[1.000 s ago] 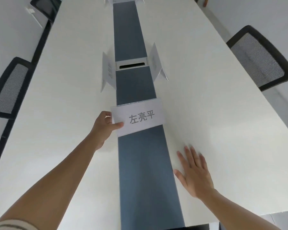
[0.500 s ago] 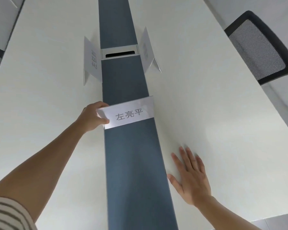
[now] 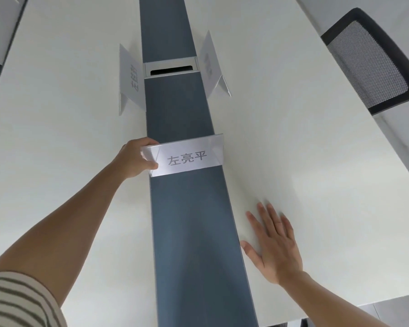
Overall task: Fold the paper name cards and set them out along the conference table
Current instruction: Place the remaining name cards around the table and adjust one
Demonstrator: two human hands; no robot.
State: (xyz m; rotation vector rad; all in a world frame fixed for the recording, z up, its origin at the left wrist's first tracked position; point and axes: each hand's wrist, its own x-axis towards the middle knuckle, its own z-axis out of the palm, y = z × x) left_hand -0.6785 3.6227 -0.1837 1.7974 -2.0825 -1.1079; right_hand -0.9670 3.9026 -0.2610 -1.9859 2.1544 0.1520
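My left hand (image 3: 135, 158) pinches the name card (image 3: 187, 158) at its nine o'clock end; my right hand (image 3: 274, 246) lies flat, fingers spread, on the table (image 3: 316, 161).

Folded name card (image 3: 187, 156) upright across table's blue strip (image 3: 198, 232)

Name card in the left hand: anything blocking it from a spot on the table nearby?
Nothing visible does. The left hand holds the name card over the blue centre strip, and the white table beside it is bare. The two standing cards sit farther up; the right hand lies flat nearer.
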